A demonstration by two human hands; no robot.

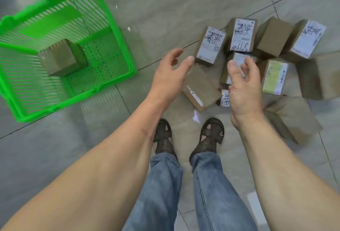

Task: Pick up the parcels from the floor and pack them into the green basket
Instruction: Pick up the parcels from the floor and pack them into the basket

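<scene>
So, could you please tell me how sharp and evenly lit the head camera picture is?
Head view: motion blur softens the green basket and the parcels on the floor, so label print is unreadable; the left hand and right hand, both open and empty, are slightly smeared; the glossy floor reflects soft glare; the wide lens bows the tile lines.
</scene>
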